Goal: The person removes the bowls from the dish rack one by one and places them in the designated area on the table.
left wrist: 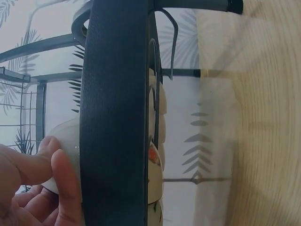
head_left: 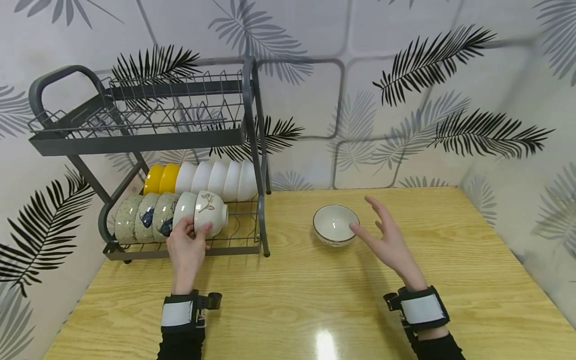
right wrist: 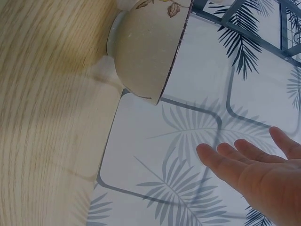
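Observation:
On the lower tier of a dark metal dish rack (head_left: 180,255), my left hand (head_left: 186,250) pinches the rim of a white bowl with a leaf sprig (head_left: 213,212), thumb on the outside. That bowl stands on its side at the right end of the front row. In the left wrist view, the rack's bar hides part of the bowl (left wrist: 69,134). Upright on the table sits another white bowl with a brown rim (head_left: 335,225). Just right of it is my right hand (head_left: 389,245), fingers extended and holding nothing; the right wrist view shows them apart from the bowl (right wrist: 146,52).
Speckled bowls (head_left: 128,220) fill the front row's left part. Behind them stand yellow bowls (head_left: 154,179) and several plain white bowls (head_left: 218,177). The rack's upper wire basket (head_left: 180,110) overhangs the rows. A patterned wall (head_left: 306,115) borders the wooden table (head_left: 288,305).

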`<state>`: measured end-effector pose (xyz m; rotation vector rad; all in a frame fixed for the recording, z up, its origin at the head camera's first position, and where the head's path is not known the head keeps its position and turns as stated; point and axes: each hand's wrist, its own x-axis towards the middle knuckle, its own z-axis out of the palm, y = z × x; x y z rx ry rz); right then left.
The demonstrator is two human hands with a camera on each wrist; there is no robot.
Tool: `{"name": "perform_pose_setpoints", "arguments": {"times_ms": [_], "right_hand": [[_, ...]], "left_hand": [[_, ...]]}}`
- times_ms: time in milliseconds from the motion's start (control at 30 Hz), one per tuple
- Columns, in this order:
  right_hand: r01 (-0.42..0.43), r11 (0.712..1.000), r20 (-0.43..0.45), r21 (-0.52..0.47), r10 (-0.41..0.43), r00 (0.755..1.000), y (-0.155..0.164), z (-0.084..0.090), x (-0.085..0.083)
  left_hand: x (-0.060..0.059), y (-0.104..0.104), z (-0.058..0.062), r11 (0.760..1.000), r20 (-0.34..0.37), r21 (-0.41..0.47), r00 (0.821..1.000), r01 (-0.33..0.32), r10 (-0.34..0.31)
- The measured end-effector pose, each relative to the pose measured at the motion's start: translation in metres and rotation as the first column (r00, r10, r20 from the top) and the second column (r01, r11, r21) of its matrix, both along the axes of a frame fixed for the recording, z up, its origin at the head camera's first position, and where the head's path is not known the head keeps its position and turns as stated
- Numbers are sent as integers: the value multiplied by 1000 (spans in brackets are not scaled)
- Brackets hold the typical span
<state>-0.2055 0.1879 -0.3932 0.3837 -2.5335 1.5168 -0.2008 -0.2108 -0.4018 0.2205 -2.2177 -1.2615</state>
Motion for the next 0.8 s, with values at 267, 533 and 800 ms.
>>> {"name": "perform_pose_setpoints", "arguments": {"times_ms": [267, 533, 800], "right_hand": [[-1, 1000, -3, -6, 1, 1000, 1, 0, -2], [3, 1000, -2, 1, -3, 1000, 2, 0, -2], [5, 1000, 3, 0, -5, 1000, 3, 1, -1]], "left_hand": [[-2, 1, -2, 987, -30, 147, 998, 64, -60], [-5, 3, -5, 962, -66, 253, 994, 103, -89], [-4, 5, -1, 869, -96, 467, 987, 160, -130]]}}
